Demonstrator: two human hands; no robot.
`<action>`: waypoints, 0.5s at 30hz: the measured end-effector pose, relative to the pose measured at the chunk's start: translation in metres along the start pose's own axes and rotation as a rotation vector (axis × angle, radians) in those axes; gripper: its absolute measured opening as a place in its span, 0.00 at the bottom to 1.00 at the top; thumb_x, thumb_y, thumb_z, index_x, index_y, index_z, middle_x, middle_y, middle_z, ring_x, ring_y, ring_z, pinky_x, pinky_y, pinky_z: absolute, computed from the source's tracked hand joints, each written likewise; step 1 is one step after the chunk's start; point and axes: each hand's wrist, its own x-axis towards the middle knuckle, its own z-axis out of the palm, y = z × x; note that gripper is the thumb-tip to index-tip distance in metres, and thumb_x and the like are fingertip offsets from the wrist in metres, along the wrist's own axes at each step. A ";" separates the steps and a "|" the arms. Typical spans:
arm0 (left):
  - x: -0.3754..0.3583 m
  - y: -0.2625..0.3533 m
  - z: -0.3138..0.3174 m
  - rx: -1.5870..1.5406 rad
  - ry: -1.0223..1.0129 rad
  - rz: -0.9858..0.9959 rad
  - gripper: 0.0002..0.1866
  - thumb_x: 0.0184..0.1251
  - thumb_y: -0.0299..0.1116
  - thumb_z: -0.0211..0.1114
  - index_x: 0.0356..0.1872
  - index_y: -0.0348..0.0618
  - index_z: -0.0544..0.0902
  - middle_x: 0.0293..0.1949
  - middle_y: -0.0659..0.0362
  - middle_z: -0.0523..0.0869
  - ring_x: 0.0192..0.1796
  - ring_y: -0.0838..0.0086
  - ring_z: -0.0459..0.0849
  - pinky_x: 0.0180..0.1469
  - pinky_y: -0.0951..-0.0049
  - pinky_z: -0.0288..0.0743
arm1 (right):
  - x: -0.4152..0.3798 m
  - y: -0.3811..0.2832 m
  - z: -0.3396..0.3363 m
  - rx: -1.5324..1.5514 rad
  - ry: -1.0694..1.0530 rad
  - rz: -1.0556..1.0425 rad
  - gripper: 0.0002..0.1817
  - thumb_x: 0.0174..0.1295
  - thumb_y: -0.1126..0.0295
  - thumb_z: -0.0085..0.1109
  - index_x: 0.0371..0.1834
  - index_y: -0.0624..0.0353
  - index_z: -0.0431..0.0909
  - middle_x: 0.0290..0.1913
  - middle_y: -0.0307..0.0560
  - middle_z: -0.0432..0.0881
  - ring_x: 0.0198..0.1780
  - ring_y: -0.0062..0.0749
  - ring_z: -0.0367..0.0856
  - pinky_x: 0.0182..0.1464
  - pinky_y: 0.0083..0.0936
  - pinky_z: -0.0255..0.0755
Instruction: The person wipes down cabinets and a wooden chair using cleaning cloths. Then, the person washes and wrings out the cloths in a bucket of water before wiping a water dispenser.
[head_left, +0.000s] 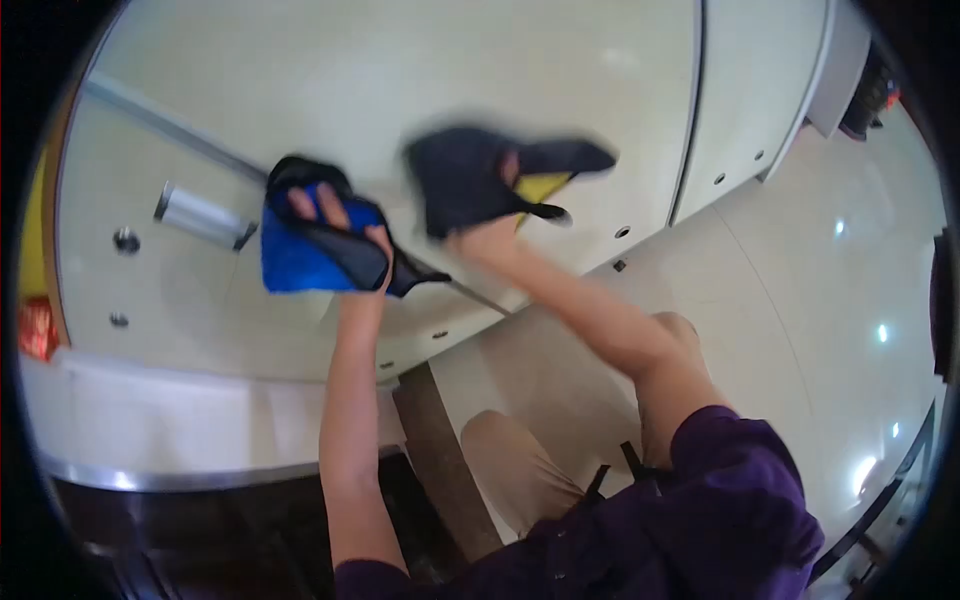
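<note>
My left hand [378, 250] is closed on a blue and black cloth piece [300, 255], with some fingers showing through a gap in its black part and the thumb along its right side. To the right, my right hand [488, 238] grips a black cloth piece [460, 175] with a yellow inner side. That cloth is smeared by motion and hides most of the hand; one fingertip shows at a gap. Both pieces are over the pale cream surface, apart from each other.
A silver cylindrical fitting [205, 215] is on the pale surface [560, 60] at left, near several round dark-centred holes. An orange-red packet [40, 328] sits at the far left. Below right are the tiled floor [800, 300] and my knees [500, 450]. A dark brown panel [440, 450] stands at lower left.
</note>
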 end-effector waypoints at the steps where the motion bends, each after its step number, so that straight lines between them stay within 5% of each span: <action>1: 0.000 -0.001 0.002 0.015 0.014 0.024 0.36 0.74 0.51 0.45 0.72 0.32 0.60 0.74 0.35 0.54 0.75 0.37 0.51 0.74 0.41 0.42 | -0.038 -0.009 0.004 -0.220 -0.241 -0.045 0.31 0.55 0.64 0.57 0.67 0.45 0.71 0.65 0.54 0.72 0.72 0.50 0.62 0.70 0.60 0.52; 3: 0.001 0.004 0.005 0.077 0.070 0.005 0.36 0.75 0.53 0.45 0.71 0.31 0.62 0.74 0.35 0.56 0.75 0.37 0.51 0.73 0.39 0.43 | -0.087 0.017 0.023 0.459 -0.255 -0.066 0.33 0.58 0.71 0.55 0.71 0.41 0.67 0.71 0.50 0.67 0.69 0.45 0.68 0.70 0.39 0.61; 5: -0.003 -0.003 0.004 0.251 0.016 -0.002 0.39 0.75 0.57 0.43 0.73 0.31 0.59 0.75 0.37 0.54 0.77 0.40 0.47 0.75 0.41 0.40 | -0.070 0.033 0.014 0.377 -0.133 -0.440 0.29 0.62 0.77 0.52 0.70 0.55 0.67 0.75 0.49 0.62 0.64 0.46 0.72 0.67 0.35 0.66; 6: -0.002 -0.004 0.001 0.244 0.010 0.007 0.38 0.76 0.56 0.42 0.73 0.31 0.59 0.75 0.37 0.54 0.77 0.40 0.47 0.75 0.42 0.41 | -0.048 0.039 0.010 0.275 0.095 -0.469 0.24 0.55 0.72 0.65 0.58 0.54 0.78 0.69 0.47 0.72 0.55 0.40 0.77 0.57 0.33 0.73; 11: 0.008 0.017 -0.002 0.240 0.041 0.010 0.37 0.76 0.54 0.46 0.71 0.30 0.61 0.74 0.39 0.56 0.76 0.39 0.50 0.74 0.40 0.43 | 0.082 0.075 -0.084 -0.082 0.592 -0.283 0.27 0.51 0.59 0.65 0.58 0.46 0.79 0.68 0.40 0.72 0.58 0.47 0.72 0.60 0.47 0.65; 15: 0.036 0.031 -0.012 0.258 -0.085 0.100 0.37 0.75 0.54 0.47 0.71 0.30 0.61 0.74 0.39 0.57 0.76 0.38 0.50 0.74 0.40 0.44 | 0.036 0.168 -0.088 -0.171 0.684 -0.045 0.29 0.49 0.63 0.64 0.59 0.47 0.76 0.71 0.43 0.67 0.64 0.53 0.67 0.64 0.56 0.61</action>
